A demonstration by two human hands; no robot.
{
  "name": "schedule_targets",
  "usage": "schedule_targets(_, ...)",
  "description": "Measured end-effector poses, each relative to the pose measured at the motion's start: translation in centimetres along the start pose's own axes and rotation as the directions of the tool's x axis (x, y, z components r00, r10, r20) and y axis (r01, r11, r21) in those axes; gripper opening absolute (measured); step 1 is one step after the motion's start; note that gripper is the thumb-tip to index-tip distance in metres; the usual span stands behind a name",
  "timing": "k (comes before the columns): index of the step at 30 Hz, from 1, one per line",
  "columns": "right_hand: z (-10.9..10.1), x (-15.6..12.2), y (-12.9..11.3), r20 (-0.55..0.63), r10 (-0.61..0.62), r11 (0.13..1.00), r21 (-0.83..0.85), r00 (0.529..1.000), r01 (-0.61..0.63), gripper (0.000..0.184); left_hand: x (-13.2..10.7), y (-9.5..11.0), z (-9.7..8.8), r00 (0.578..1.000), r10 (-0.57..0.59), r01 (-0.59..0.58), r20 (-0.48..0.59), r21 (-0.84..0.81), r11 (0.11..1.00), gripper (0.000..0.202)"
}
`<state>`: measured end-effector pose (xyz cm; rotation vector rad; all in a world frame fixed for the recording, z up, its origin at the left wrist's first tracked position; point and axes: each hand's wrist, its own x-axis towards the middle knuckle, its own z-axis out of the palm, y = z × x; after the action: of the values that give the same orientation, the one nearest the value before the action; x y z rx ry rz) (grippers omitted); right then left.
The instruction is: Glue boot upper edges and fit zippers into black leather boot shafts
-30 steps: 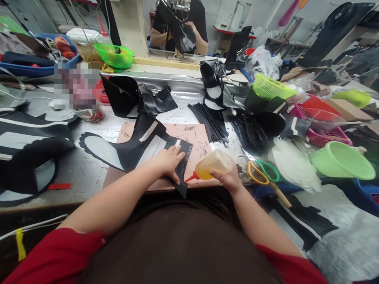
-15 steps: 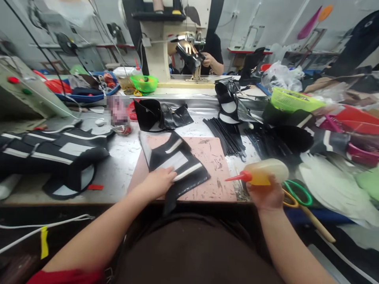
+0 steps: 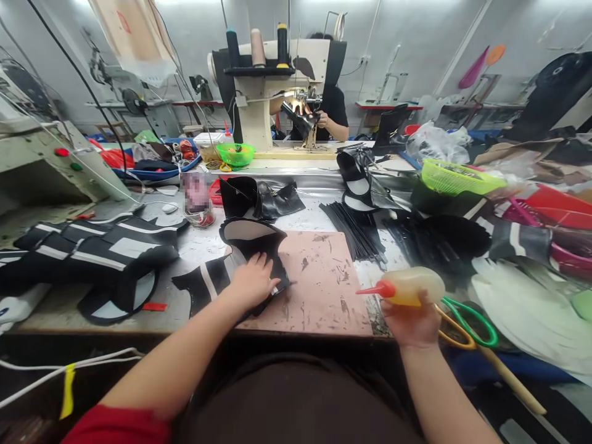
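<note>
My left hand lies flat with spread fingers on a black shoe-upper piece with pale strips and a grey patch. This piece rests over the left part of a worn pink board and overhangs onto the table. To the right of the board, my right hand is closed round a squeeze bottle of amber liquid. The bottle is tilted on its side, its red nozzle pointing left, apart from the black piece. Green-and-yellow scissor handles lie just beside my right hand.
Similar black pieces overlap at left. Behind the board are a folded black upper and thin black strips. White sheets spread at right, near a lime basket. Across the table, a person works at a sewing machine.
The black piece has been turned and shifted left, its rounded grey-lined end now at the back. My left hand stays on it. The bottle remains in my right hand; the view has tilted up.
</note>
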<state>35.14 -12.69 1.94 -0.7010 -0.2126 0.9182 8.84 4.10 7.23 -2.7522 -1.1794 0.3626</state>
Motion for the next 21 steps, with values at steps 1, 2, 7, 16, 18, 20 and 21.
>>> schedule_targets(1, 0.1, 0.0, 0.1, 0.002, 0.008, 1.000, 0.000, 1.000, -0.008, 0.040, 0.4, 0.8, 0.3, 0.999, 0.035, -0.035, 0.014, 0.002, 0.999, 0.046)
schedule_targets(2, 0.2, 0.1, 0.2, -0.002, 0.016, 1.000, -0.003, 1.000, -0.016, 0.040, 0.6, 1.3, 0.6, 0.995, 0.091, -0.091, 0.037, -0.008, 0.996, 0.046)
schedule_targets(7, 0.8, 0.7, 0.8, -0.048, 0.047, 0.999, 0.001, 0.998, -0.047, 0.046, 0.8, 1.2, 0.2, 0.947, 0.299, -0.280, 0.116, -0.151, 0.948, 0.042)
schedule_targets(16, 3.5, 4.8, 4.3, -0.026, 0.009, 0.982, -0.189, 1.000, -0.014, 0.043, 3.1, 1.2, 0.3, 0.950, 0.302, -0.301, 0.073, -0.034, 0.953, 0.095)
schedule_targets(18, 4.7, 6.0, 5.1, -0.020, -0.037, 0.958, -0.285, 0.999, 0.030, 0.048, 3.4, 0.7, 0.6, 0.933, 0.325, -0.322, 0.156, -0.042, 0.946, 0.103)
schedule_targets(20, 5.9, 7.1, 5.9, -0.002, -0.086, 0.914, -0.399, 0.996, 0.078, 0.054, 3.6, 0.3, 0.8, 0.919, 0.339, -0.337, 0.204, -0.043, 0.940, 0.110)
schedule_targets(21, 6.4, 7.6, 6.2, 0.009, -0.114, 0.885, -0.454, 0.993, 0.106, 0.057, 3.7, 0.2, 0.9, 0.915, 0.342, -0.341, 0.215, -0.045, 0.939, 0.113)
